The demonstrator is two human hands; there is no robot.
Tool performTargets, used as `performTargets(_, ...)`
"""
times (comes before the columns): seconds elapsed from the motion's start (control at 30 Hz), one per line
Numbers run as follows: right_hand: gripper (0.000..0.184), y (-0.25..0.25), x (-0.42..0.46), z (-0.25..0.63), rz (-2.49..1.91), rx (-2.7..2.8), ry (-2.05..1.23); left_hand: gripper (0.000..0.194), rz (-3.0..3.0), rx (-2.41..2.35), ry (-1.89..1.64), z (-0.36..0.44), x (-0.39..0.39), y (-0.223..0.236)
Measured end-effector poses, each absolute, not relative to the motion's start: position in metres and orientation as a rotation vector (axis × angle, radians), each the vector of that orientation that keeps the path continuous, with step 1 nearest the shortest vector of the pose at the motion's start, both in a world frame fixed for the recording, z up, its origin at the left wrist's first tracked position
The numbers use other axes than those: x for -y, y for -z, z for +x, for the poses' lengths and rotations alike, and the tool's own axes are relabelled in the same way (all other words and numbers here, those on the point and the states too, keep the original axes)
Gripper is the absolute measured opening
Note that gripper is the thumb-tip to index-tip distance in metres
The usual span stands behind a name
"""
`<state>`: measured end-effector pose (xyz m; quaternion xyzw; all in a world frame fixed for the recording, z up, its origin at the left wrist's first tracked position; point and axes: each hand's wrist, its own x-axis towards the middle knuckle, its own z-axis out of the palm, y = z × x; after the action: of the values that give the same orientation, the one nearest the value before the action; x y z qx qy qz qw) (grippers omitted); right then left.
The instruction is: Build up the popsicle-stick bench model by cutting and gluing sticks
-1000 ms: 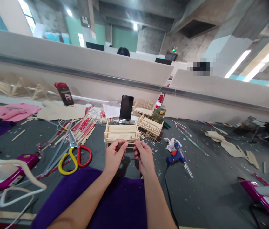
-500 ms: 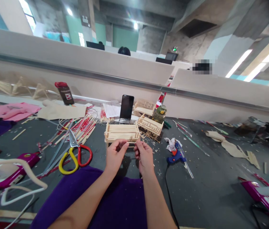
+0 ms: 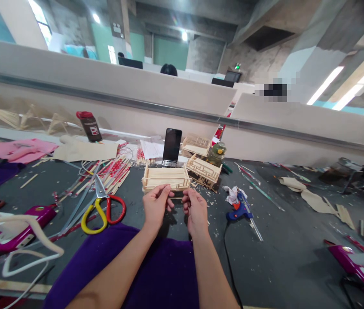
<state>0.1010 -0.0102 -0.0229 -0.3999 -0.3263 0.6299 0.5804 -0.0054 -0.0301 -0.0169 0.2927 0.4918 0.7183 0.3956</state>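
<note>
A small wooden stick model (image 3: 165, 173), with a slatted top and a low railing, stands in front of me. My left hand (image 3: 156, 207) is at its front left, thumb and index finger pinched close to the front rail. Beside the model's front right corner is my right hand (image 3: 196, 210), its fingers curled and thumb against the index finger. Whatever lies between the fingertips of either hand is too small to make out. Two similar models, a nearer one (image 3: 203, 170) and a farther one (image 3: 196, 145), stand behind to the right.
Left of me lie scissors (image 3: 102, 204) with yellow and red handles and a heap of red-tipped sticks (image 3: 117, 171). A blue glue gun (image 3: 240, 207) rests on the right, its cord running towards me. A phone (image 3: 172, 145) stands upright behind the model. Purple devices lie at both sides.
A thin stick spanned both hands' fingertips before; now a gap shows between the hands and that stick cannot be made out. My left fingertips have moved slightly up and left.
</note>
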Motion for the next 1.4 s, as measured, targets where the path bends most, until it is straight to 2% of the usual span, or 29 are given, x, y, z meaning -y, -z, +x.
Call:
performTargets(0.23,0.037,0.0244,0.0095,0.1006,-0.943,0.757,-1.488,0.042,0.736,-1.242,-1.824,-0.0049,0.0275,0.0162)
performTargets(1.17,0.039,0.0252,0.0095,0.0981,-0.943,0.781,-1.502,0.029,0.848,-1.162,-1.768,-0.0040,0.0248,0.0149)
performTargets(1.4,0.038,0.0243,0.0100,0.0975,-0.966,0.784,-1.498,0.031,0.908,-1.201,-1.782,-0.0090,0.0250,0.0171)
